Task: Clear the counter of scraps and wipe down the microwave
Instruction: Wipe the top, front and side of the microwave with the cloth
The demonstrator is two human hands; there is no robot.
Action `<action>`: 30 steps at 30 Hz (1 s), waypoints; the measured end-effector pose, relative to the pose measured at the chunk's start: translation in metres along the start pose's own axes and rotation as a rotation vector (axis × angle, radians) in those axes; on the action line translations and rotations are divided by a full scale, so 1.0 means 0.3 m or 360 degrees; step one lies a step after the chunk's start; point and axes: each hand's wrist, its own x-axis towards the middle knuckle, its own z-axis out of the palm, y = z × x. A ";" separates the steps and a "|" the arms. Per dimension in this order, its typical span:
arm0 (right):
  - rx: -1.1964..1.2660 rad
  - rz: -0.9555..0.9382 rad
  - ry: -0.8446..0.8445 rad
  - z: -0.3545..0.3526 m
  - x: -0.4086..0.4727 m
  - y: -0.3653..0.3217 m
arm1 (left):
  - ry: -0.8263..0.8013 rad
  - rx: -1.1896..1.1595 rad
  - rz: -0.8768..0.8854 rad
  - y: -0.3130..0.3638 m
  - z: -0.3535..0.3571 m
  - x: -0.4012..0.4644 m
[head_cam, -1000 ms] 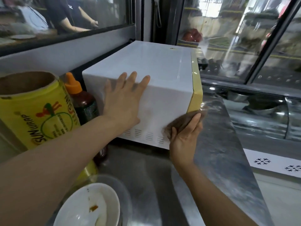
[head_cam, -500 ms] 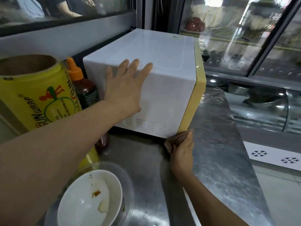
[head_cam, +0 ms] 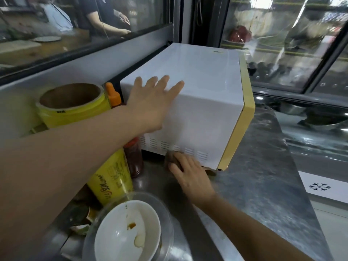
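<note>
A white microwave [head_cam: 203, 95] with a yellow front stands on the steel counter [head_cam: 263, 185]. My left hand [head_cam: 152, 104] lies flat with spread fingers on its near side panel, at the top edge. My right hand [head_cam: 190, 178] presses a brown cloth [head_cam: 170, 159] against the bottom of that panel, by the vent slots. Most of the cloth is hidden under my fingers.
A big yellow roll of wrap [head_cam: 75, 108] and an orange-capped sauce bottle [head_cam: 114, 97] stand left of the microwave. A clear bowl holding a dirty white dish [head_cam: 128, 232] sits near me. Scraps [head_cam: 81, 217] lie beside it. Glass panes rise behind; the counter's right edge drops away.
My right hand has slid the cloth left along the bottom of the side panel, away from the yellow front corner. My left hand has stayed flat on the panel.
</note>
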 end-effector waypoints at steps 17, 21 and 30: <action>-0.0678 -0.0543 -0.0444 0.030 -0.121 0.262 | -0.0039 -0.0098 -0.0153 0.015 0.030 -0.022; -0.0571 0.0041 -0.0495 -0.058 -0.236 0.265 | -0.0036 -0.0170 -0.0172 0.020 0.041 -0.025; 0.0317 0.1111 -0.0390 -0.222 -0.347 0.211 | -0.0009 -0.0420 -0.0246 0.095 0.041 -0.101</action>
